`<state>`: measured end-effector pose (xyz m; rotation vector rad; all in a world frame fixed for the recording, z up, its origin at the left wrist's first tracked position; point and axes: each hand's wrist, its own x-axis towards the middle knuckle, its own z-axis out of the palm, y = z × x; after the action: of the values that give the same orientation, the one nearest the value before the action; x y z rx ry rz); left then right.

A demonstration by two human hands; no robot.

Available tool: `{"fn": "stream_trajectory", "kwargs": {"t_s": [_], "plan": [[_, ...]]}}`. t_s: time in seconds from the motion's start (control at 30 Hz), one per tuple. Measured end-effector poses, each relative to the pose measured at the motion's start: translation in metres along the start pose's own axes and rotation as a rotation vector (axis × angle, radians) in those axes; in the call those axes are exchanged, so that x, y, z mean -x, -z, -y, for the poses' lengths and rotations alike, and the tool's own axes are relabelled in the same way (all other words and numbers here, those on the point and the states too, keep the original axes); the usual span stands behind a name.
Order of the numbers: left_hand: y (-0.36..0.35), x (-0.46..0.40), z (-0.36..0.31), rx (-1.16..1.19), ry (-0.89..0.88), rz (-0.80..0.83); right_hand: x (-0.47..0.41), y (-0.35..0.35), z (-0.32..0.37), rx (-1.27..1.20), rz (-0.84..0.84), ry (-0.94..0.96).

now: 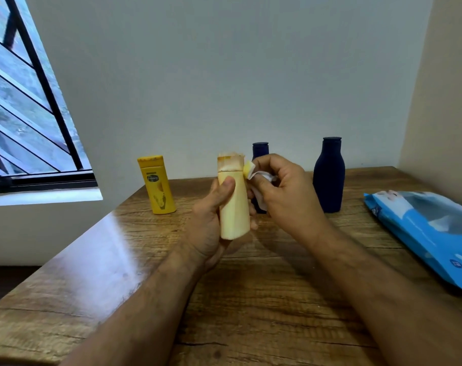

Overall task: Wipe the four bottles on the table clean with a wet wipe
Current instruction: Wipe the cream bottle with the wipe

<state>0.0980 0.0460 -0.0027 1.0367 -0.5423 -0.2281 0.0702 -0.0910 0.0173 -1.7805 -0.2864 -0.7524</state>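
My left hand (208,215) grips a pale yellow bottle (234,207) upright above the wooden table (251,299), thumb across its front. Its cap looks stained orange-brown. My right hand (280,186) pinches a white wet wipe (259,180), stained yellow at the tip, against the right side of the bottle's cap. A second yellow bottle (158,184) stands at the back left. A tall dark blue bottle (329,175) stands at the back right. A smaller dark blue bottle (260,150) stands behind my hands, mostly hidden.
A blue pack of wet wipes (425,233) lies at the table's right edge. The grey wall runs behind the bottles, a beige wall closes the right side, and a barred window (26,101) is at the left.
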Motion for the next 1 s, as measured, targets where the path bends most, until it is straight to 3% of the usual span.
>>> {"fn": "stream_trajectory", "kwargs": {"t_s": [0.2,0.37,0.53,0.7,0.83,1.0], "plan": [[0.002,0.001,-0.002,0.006,0.014,-0.053,0.003,-0.003,0.015,0.184,0.027,0.247],[0.002,-0.005,-0.002,0.008,0.001,-0.192,-0.003,0.004,0.004,0.185,-0.057,0.092],[0.008,-0.014,-0.007,0.196,0.039,-0.328,0.002,0.002,0.002,0.248,0.224,0.029],[0.018,-0.021,-0.008,0.37,0.047,-0.489,0.0,0.004,0.005,0.217,0.097,0.075],[0.019,-0.022,-0.005,0.413,-0.057,-0.459,0.005,0.0,0.006,0.234,0.075,0.157],[0.012,-0.017,-0.004,0.383,0.02,-0.329,0.005,-0.003,0.003,0.276,0.009,0.182]]}}
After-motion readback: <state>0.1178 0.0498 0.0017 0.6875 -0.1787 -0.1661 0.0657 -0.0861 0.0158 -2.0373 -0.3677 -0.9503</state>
